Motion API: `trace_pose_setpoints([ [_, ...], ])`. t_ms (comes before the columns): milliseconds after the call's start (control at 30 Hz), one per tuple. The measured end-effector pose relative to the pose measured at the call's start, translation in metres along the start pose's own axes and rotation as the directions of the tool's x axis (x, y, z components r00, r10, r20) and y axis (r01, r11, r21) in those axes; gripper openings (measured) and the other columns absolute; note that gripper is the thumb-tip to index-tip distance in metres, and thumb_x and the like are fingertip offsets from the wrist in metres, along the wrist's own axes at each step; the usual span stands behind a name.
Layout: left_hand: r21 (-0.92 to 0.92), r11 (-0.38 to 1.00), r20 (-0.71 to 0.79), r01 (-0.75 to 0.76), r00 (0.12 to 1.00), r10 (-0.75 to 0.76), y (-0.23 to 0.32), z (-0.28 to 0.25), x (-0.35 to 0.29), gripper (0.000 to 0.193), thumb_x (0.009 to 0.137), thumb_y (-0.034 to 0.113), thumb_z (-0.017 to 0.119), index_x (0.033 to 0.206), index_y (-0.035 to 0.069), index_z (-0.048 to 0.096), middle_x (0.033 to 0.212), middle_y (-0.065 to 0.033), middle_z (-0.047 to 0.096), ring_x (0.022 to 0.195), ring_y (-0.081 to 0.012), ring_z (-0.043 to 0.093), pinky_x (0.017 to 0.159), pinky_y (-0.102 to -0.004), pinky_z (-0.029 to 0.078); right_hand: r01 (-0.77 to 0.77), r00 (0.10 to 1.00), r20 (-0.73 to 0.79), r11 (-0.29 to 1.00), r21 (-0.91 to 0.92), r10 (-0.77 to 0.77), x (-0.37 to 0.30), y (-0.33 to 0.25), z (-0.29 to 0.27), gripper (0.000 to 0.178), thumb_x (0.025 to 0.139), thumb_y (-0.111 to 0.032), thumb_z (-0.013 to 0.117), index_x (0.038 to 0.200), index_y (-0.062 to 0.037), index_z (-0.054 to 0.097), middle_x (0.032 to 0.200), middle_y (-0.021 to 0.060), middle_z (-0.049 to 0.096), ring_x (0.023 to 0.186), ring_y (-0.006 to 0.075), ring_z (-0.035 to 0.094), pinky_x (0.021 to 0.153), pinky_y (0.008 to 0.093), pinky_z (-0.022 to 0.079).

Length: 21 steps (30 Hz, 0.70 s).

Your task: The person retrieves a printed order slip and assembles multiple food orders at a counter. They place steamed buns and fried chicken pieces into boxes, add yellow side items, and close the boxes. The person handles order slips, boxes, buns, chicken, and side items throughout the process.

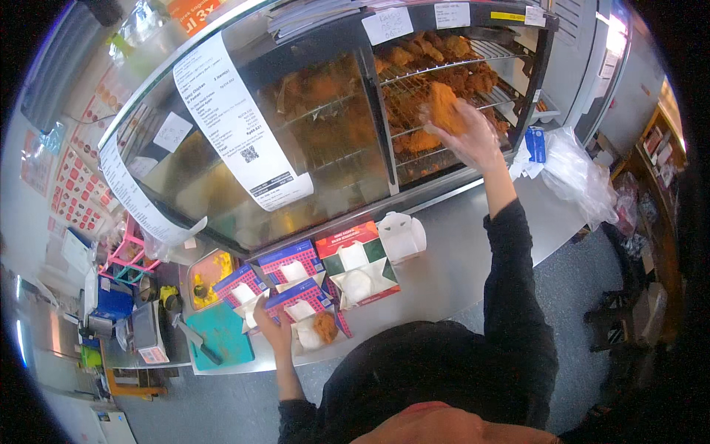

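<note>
My right hand, in a clear glove, is raised into the open side of the glass warming cabinet and grips a piece of fried chicken just in front of the wire racks loaded with more fried pieces. My left hand rests on the steel counter against the edge of an open blue-and-white food box, which holds one fried piece. Beside it stand two more open blue boxes and an open red-and-green box, each lined with white paper.
A closed white box sits behind the red one. A teal cutting board with a knife lies at the counter's left end, near a tray of yellow food. Clear plastic bags lie at the right. Long paper receipts hang on the cabinet glass.
</note>
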State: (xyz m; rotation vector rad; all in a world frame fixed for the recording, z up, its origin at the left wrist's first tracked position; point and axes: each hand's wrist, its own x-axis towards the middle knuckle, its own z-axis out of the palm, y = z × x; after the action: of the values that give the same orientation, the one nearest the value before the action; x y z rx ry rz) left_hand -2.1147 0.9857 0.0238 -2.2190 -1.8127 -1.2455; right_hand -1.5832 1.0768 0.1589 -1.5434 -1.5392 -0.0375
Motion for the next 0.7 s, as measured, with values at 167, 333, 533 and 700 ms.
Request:
trace_pose_setpoints([
  [167, 0.093, 0.994, 0.414, 0.05, 0.906, -0.085, -0.037, 0.02, 0.021, 0.033, 0.079, 0.02, 0.058, 0.108, 0.005, 0.054, 0.1, -0.0146, 0.058, 0.09, -0.0337, 0.054, 0.078, -0.0472, 0.041, -0.458, 0.827, 0.474, -0.127, 0.88, 0.304, -0.04, -0.029, -0.007, 0.045, 0.086, -0.029, 0.059, 0.124, -0.0075, 0.047, 0.121, 0.0083, 0.053, 0.11, 0.0229, 0.051, 0.092, 0.0356, 0.044],
  [333, 0.099, 0.986, 0.479, -0.133, 0.875, 0.07, -0.039, 0.032, 0.032, 0.028, 0.081, 0.028, 0.057, 0.102, 0.009, 0.058, 0.091, -0.012, 0.06, 0.084, -0.0327, 0.056, 0.075, -0.0462, 0.042, -0.286, 0.842, 0.284, -0.067, 0.956, 0.458, -0.045, -0.045, -0.006, 0.048, 0.085, -0.023, 0.059, 0.125, -0.0015, 0.043, 0.124, 0.0087, 0.049, 0.113, 0.0205, 0.047, 0.093, 0.0396, 0.044],
  [533, -0.093, 0.995, 0.638, 0.039, 0.77, 0.029, -0.028, -0.001, 0.016, 0.022, 0.08, 0.027, 0.059, 0.081, 0.006, 0.064, 0.071, -0.0128, 0.058, 0.072, -0.0318, 0.057, 0.066, -0.0393, 0.044, -0.574, 0.819, 0.562, 0.144, 0.806, 0.115, -0.074, -0.093, 0.004, 0.069, 0.075, -0.024, 0.07, 0.13, 0.0001, 0.038, 0.123, 0.0132, 0.05, 0.105, 0.025, 0.054, 0.093, 0.0386, 0.044],
  [700, -0.164, 0.965, 0.843, 0.206, 0.538, 0.028, -0.059, 0.0, 0.016, 0.023, 0.077, 0.022, 0.064, 0.093, 0.005, 0.064, 0.078, -0.0105, 0.061, 0.074, -0.0241, 0.057, 0.069, -0.0326, 0.046, -0.699, 0.714, 0.694, 0.151, 0.699, 0.096, -0.14, -0.163, 0.13, 0.066, 0.067, -0.026, 0.077, 0.12, -0.0007, 0.045, 0.109, 0.0076, 0.057, 0.098, 0.0198, 0.056, 0.087, 0.0332, 0.045],
])
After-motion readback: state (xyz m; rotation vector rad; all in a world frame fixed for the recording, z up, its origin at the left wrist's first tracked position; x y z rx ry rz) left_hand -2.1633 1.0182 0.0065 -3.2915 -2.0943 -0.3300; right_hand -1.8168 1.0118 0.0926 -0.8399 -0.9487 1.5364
